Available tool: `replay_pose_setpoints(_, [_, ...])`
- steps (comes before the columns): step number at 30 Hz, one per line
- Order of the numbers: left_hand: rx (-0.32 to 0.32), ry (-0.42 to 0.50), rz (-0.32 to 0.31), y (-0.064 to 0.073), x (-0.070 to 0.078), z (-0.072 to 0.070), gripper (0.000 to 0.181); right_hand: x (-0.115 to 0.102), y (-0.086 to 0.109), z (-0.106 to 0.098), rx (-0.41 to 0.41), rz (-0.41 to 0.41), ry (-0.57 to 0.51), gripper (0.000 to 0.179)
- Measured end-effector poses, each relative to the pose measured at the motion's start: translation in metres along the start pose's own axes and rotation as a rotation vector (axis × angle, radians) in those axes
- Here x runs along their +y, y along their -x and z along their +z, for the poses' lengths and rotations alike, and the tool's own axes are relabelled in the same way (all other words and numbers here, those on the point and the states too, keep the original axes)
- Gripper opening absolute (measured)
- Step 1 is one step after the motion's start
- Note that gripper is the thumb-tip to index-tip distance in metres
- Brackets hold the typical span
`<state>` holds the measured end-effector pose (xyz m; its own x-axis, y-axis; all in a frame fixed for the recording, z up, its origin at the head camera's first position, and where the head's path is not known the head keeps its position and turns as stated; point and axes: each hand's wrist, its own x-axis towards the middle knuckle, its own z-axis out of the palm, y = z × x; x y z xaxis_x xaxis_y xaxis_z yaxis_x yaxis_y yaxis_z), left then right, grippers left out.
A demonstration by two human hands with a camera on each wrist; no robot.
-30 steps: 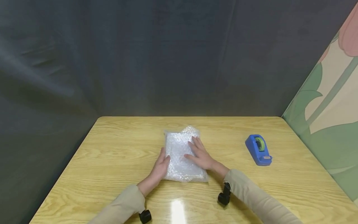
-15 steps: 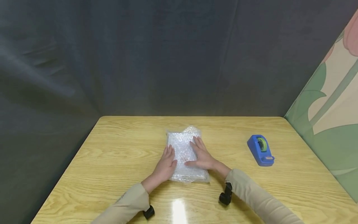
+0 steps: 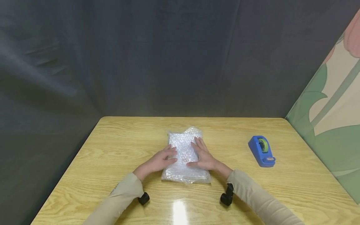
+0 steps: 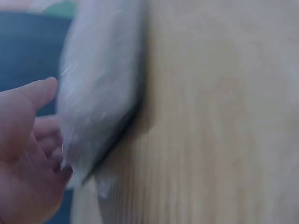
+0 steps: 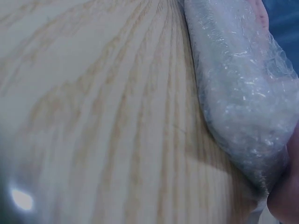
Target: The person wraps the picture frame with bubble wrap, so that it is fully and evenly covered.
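Observation:
A flat rectangular package in bubble wrap (image 3: 182, 170) lies on the wooden table in front of me. My right hand (image 3: 206, 160) rests on its right side with the fingers spread over the wrap. At the left edge, my left hand (image 3: 158, 160) reaches over the package with fingers extended. In the blurred left wrist view, the thumb (image 4: 39, 93) and fingers stand beside the wrapped package (image 4: 100, 70). The right wrist view shows the near end of the bubble-wrapped package (image 5: 243, 93), with only parts of the right hand visible. What is inside the wrap cannot be made out.
A blue tape dispenser (image 3: 257, 153) with a roll of greenish tape (image 3: 263, 145) stands on the right of the table (image 3: 112, 156). A dark curtain (image 3: 168, 62) hangs behind and to the left. A flower-patterned panel (image 3: 337, 125) borders the right side.
My left hand went from gripping the package's left edge to lying over it, then shifted slightly left. The right hand has stayed almost in place on the wrap.

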<state>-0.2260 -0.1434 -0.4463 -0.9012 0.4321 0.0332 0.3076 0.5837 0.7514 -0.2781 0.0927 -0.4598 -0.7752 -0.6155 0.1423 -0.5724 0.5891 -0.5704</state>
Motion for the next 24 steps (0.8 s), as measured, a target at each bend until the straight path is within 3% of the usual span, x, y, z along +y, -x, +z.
replay_pose_setpoints(3, [-0.002,0.076,0.020,0.000,-0.007,-0.006,0.055,0.000,-0.001,0.002,-0.005,0.002,0.005,0.097])
replay_pose_setpoints(9, [0.007,-0.220,0.084,-0.006,-0.007,-0.003,0.074,-0.003,-0.002,0.002,-0.003,-0.002,-0.008,0.097])
replay_pose_setpoints(15, [-0.052,-0.485,0.119,-0.020,-0.003,-0.001,0.083,-0.002,-0.002,0.001,-0.008,0.019,0.004,0.098])
replay_pose_setpoints(20, [-0.083,-0.570,0.142,-0.031,-0.003,-0.002,0.095,0.001,-0.002,0.001,0.000,0.017,0.003,0.098])
replay_pose_setpoints(24, [-0.126,-0.600,0.101,-0.037,-0.003,-0.001,0.101,0.004,-0.001,0.002,0.008,-0.006,-0.001,0.098])
